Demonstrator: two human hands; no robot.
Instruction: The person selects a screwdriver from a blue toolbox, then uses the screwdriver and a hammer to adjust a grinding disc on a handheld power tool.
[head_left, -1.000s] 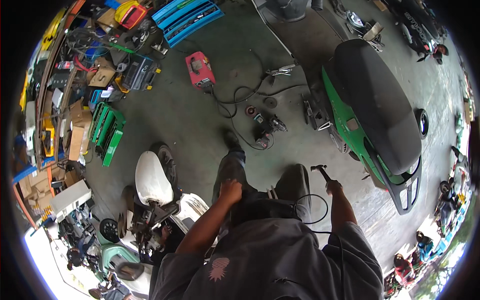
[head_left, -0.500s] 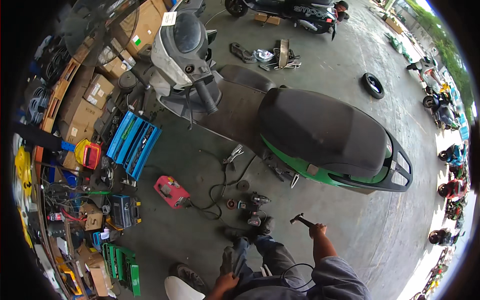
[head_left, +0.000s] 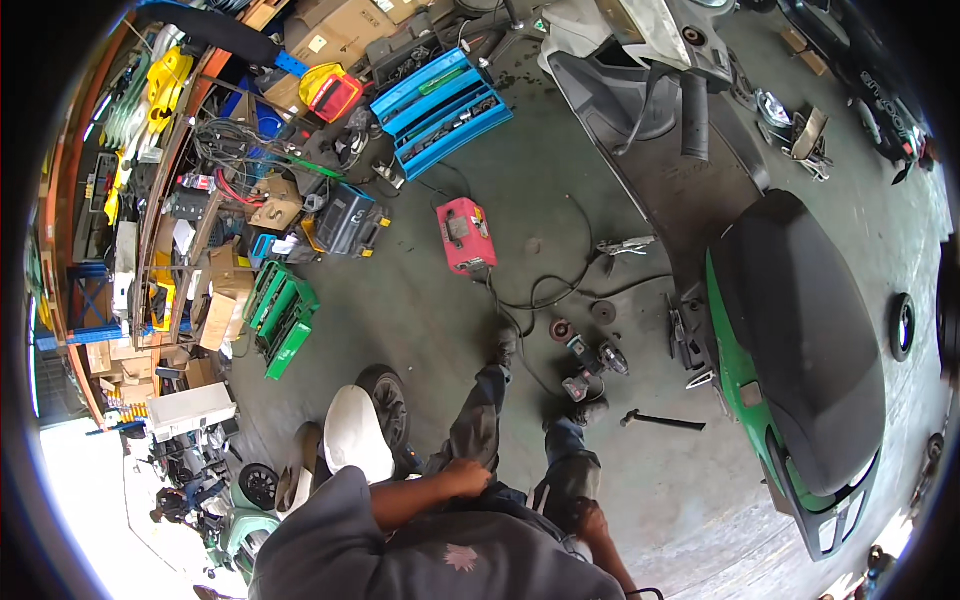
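My left hand is closed on the cloth of my left trouser leg, above the knee. On the other side, my right hand rests against my right trouser leg, its fingers curled into the cloth and partly hidden. A hammer with a dark handle lies on the floor to the right of my feet, apart from both hands. Just beyond my right shoe are a cordless drill and another small power tool.
A scooter with a black seat stands at right. A red machine with cables lies ahead, near a blue toolbox and a green toolbox. Beside my left leg are a wheel and a white rounded thing. Loaded shelves line the left.
The hammer has left my right hand and lies on the floor. That hand has come back to my right thigh. My view has turned left, and my left hand stays at the trouser leg.
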